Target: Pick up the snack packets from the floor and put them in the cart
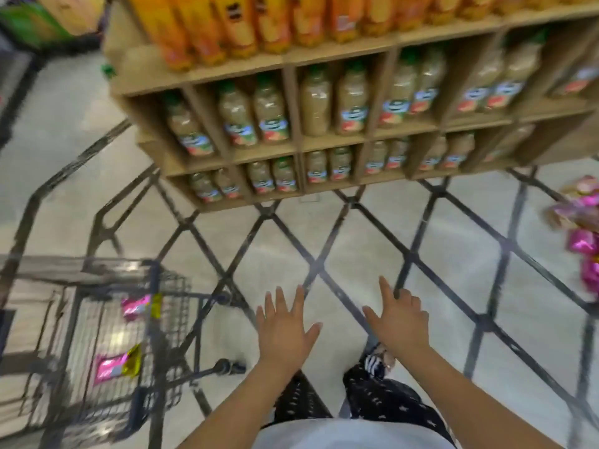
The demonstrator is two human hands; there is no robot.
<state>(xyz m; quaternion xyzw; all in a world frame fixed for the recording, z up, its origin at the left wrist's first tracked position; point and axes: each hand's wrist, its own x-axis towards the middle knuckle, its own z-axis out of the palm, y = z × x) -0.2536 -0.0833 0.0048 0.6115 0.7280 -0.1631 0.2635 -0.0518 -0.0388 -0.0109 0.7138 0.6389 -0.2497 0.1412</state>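
Holding nothing, we open our left hand (pixel 285 332) and right hand (pixel 400 322), fingers loose; snack packets (pixel 580 241) lie on the floor (pixel 356 254) (far right), two more in the cart (pixel 171 306).

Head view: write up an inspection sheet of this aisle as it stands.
Surface: pale floor with dark diamond lines; the picture is blurred.
Job's things: pink snack packets lie on the floor at far right; a pink-and-gold packet and another packet lie in the wire cart at left.
Clutter: nothing seen.
Grippers: left hand open, fingers spread, empty; right hand empty, forefinger out.
Cables: nothing seen.
Surroundings: wooden shelf ahead with pale juice bottles, orange bottles on top.
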